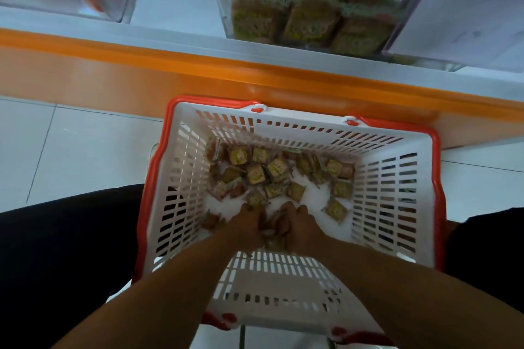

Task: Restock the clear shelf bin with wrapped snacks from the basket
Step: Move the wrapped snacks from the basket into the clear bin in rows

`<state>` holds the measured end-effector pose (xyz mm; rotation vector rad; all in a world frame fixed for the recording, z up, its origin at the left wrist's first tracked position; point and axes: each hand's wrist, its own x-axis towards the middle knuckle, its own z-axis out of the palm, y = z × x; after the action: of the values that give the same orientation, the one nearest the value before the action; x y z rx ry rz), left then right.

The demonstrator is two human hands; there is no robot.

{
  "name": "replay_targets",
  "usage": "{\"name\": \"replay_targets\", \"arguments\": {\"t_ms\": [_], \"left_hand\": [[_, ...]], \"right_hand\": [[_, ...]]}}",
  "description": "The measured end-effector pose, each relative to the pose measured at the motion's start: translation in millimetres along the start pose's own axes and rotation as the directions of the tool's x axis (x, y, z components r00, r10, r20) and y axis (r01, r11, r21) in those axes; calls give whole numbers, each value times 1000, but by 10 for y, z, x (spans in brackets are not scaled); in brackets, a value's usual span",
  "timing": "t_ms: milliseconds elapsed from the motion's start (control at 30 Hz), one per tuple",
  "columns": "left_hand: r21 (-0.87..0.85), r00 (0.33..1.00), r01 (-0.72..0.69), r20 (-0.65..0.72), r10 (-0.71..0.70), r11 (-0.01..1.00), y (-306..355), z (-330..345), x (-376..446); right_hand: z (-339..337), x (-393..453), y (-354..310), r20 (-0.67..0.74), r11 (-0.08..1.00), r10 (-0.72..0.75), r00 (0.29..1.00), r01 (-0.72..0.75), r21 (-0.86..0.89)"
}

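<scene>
Down in the basket (397,193) we've got left hand (246,227) and right hand (300,228) side by side, grip closed round a bunch of snacks (273,225). More snacks, square, yellowish wrappers, lie just ahead. Bin (306,8) sits up on the shelf (175,37), straight ahead, part full.

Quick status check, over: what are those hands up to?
Left hand, right hand scooping wrapped snacks in the basket. Clear shelf bin part full. Nothing blocking.
</scene>
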<state>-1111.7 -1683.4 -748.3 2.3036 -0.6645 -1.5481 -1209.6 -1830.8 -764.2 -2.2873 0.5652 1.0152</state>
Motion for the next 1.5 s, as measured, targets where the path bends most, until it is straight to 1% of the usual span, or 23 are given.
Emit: {"name": "replay_targets", "arguments": {"t_ms": [67,167,233,300,333,400,433,500,600,633,667,733,800,867,933,1000,1100,1200,1300,1367,1400,1433,1500], "left_hand": [[-14,1000,-16,13,16,1000,-8,35,-12],[86,996,-50,73,43,995,2,100,-26],[154,999,-29,44,23,988,29,148,-9],[199,999,29,-19,-26,980,59,169,8],[195,999,44,-33,-38,980,55,169,21],[115,999,33,-17,-32,993,28,143,52],[50,1000,22,-1,-22,998,10,117,64],[-56,1000,9,20,-8,998,-28,68,64],[-126,1000,25,11,-24,992,-57,5,44],[-148,999,33,-4,-34,988,-52,-32,33],[-187,999,30,-20,-35,982,-36,-86,19],[-304,999,17,-28,-27,953,24,-262,-16],[-370,998,49,-11,-57,928,127,-550,-97],[-510,994,104,88,-68,854,270,-895,-257],[-618,982,138,186,-27,774,441,-1235,-462],[-658,979,119,202,22,743,648,-1527,-706],[-763,983,76,166,81,642,1010,-1890,-1081],[-784,978,22,145,149,620,1344,-2184,-1511],[-783,980,-18,110,167,621,1560,-2383,-1873],[-802,982,-23,95,165,597,1699,-2431,-2096],[-818,985,-38,66,160,574,1759,-2441,-2197],[-831,987,-65,28,158,553,1813,-2444,-2290],[-840,978,-160,-64,198,519,1904,-2448,-2444]], "right_hand": [[23,7,-15,0,1000,-21,1000,21,-10],[36,8,-55,18,1000,-1,1000,1,-4],[44,24,-67,39,1000,-2,999,2,2],[31,27,-62,54,1000,-27,998,26,14],[21,27,-50,64,999,-46,997,44,30],[-4,24,-29,95,993,-76,993,66,101],[-35,13,-24,137,983,-53,989,27,184],[-107,5,-52,269,930,8,963,-106,353],[-260,-15,-53,459,833,26,888,-273,481],[-326,-40,-43,492,790,31,870,-322,521],[-411,-71,-46,492,757,45,869,-351,550],[-628,-103,-73,410,763,66,910,-310,567],[-954,-155,-165,380,763,46,924,-278,583],[-1353,-283,-309,398,769,-1,917,-254,586],[-1756,-514,-480,393,776,-60,918,-205,596],[-2105,-803,-638,349,720,-129,928,-154,677],[-2571,-1277,-835,288,601,-229,930,-98,794],[-2941,-1723,-972,233,562,-275,933,-41,826],[-3149,-2097,-1118,153,501,-292,944,14,865],[-3210,-2269,-1219,61,432,-320,946,88,898],[-3227,-2328,-1263,0,409,-320,947,138,902],[-3241,-2375,-1301,-62,403,-321,945,195,894],[-3267,-2426,-1368,-176,434,-324,930,311,845]]}}
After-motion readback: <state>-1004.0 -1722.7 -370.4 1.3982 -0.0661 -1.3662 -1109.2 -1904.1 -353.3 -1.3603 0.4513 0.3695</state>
